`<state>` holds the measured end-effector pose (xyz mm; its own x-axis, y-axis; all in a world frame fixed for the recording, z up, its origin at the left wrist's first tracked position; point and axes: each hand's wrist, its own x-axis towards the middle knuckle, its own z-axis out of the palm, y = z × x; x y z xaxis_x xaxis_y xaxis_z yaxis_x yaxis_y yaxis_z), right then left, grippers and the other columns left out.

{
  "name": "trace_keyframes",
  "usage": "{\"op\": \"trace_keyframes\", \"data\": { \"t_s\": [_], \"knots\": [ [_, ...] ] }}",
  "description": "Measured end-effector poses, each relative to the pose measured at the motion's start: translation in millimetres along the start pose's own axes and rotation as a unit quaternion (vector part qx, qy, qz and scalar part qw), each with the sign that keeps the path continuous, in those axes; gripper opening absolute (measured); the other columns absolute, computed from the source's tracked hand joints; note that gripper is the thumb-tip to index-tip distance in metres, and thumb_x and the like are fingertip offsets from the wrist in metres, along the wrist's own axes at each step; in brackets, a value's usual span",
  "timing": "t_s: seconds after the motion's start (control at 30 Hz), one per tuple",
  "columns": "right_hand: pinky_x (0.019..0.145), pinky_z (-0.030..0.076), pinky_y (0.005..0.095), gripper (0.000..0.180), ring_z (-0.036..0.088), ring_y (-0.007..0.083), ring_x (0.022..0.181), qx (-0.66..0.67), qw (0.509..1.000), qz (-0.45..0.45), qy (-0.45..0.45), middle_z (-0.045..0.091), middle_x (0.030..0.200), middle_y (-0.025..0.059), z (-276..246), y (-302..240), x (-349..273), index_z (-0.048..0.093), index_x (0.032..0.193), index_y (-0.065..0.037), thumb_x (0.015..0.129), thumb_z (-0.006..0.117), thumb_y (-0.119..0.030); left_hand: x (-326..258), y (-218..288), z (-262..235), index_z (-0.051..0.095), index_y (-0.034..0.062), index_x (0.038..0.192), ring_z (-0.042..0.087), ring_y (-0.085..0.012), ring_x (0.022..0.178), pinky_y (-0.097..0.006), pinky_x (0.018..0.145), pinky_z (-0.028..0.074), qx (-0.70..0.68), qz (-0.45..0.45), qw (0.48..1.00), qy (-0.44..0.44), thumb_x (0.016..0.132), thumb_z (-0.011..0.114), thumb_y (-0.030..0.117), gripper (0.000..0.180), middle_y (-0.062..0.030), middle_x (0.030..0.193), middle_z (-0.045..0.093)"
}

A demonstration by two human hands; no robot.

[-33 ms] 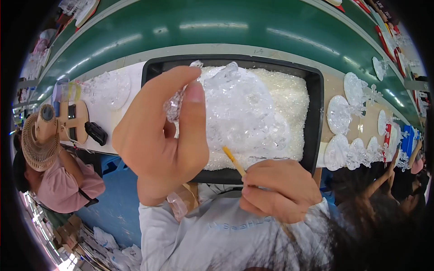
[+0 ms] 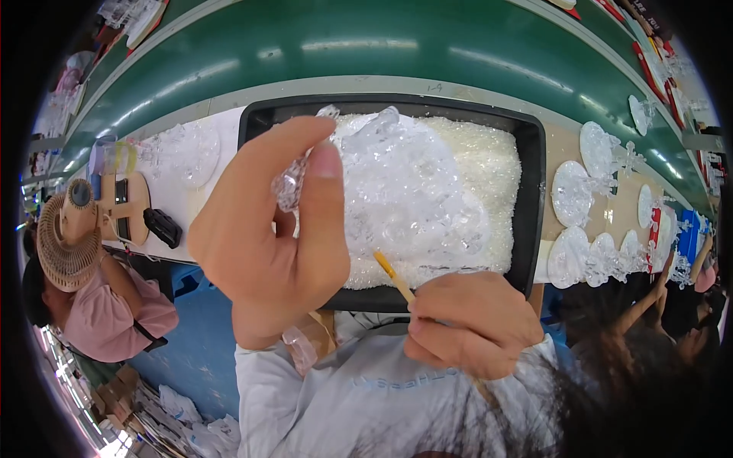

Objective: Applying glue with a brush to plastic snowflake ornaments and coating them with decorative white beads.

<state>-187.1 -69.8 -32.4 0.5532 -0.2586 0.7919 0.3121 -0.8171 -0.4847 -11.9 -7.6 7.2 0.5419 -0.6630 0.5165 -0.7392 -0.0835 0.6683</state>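
Seemingly nothing differs from the earlier frame: both hands keep their places. Raised over the near left part of the black tray (image 2: 533, 191), the left hand (image 2: 267, 237) pinches a small clear crystal piece (image 2: 290, 185) between thumb and forefinger, fingers closed on it. Near the tray's near rim, the right hand (image 2: 473, 324) is curled tight around a thin yellow stick (image 2: 393, 276), whose tip points at the clear pieces (image 2: 427, 191) heaped in the tray.

Bright, glary (edges fisheye-bent)

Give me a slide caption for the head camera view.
Left hand pinches a clear plastic piece above a black tray; right hand grips a yellow stick.
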Motion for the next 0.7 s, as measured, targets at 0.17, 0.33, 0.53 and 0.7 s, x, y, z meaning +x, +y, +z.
{"op": "trace_keyframes", "data": {
  "t_s": [0.17, 0.33, 0.53, 0.7],
  "knots": [
    [0.053, 0.054, 0.0320, 0.032, 0.068, 0.0262, 0.063, 0.013, 0.997, 0.044, -0.058, 0.067, 0.078, 0.0142, -16.9, -5.9, 7.0, 0.066, 0.085, -0.001, 0.059, 0.085, -0.004, -4.8, -2.5, 1.3, 0.068, -0.0046, 0.102, 0.057, -0.0077, 0.061, -0.020, 0.051, 0.047, -0.005, 0.027, 0.999, 0.020, 0.092, 0.064, 0.003, 0.013, -0.0086, 0.086, 0.067],
    [0.062, 0.056, 0.0353, 0.036, 0.070, 0.0285, 0.070, 0.032, 0.993, 0.091, -0.064, 0.068, 0.084, 0.0126, -30.9, -14.7, 14.9, 0.067, 0.088, -0.004, 0.058, 0.086, -0.003, -7.2, -0.8, -1.0, 0.067, -0.0048, 0.103, 0.057, -0.0081, 0.061, -0.020, 0.052, 0.048, -0.018, 0.021, 0.999, 0.018, 0.092, 0.063, 0.002, 0.013, -0.0094, 0.089, 0.067],
    [0.055, 0.056, 0.0345, 0.032, 0.067, 0.0305, 0.065, 0.014, 0.999, 0.044, 0.004, 0.065, 0.085, 0.0175, -9.5, 3.4, 3.9, 0.065, 0.086, 0.005, 0.059, 0.082, 0.004, -7.7, 0.7, 6.7, 0.068, -0.0084, 0.093, 0.065, -0.0210, 0.068, -0.026, 0.064, 0.051, -0.068, 0.031, 0.996, 0.053, 0.076, 0.063, -0.012, 0.017, -0.0164, 0.082, 0.069],
    [0.045, 0.049, 0.0294, 0.026, 0.062, 0.0255, 0.061, 0.020, 0.999, 0.027, 0.033, 0.059, 0.084, 0.0170, -2.0, 6.7, 1.2, 0.058, 0.080, 0.006, 0.061, 0.071, -0.006, -10.8, 0.7, 6.3, 0.067, -0.0101, 0.094, 0.065, -0.0232, 0.069, -0.028, 0.065, 0.052, -0.089, 0.047, 0.994, 0.051, 0.075, 0.063, -0.013, 0.019, -0.0183, 0.082, 0.069]
  ]
}}
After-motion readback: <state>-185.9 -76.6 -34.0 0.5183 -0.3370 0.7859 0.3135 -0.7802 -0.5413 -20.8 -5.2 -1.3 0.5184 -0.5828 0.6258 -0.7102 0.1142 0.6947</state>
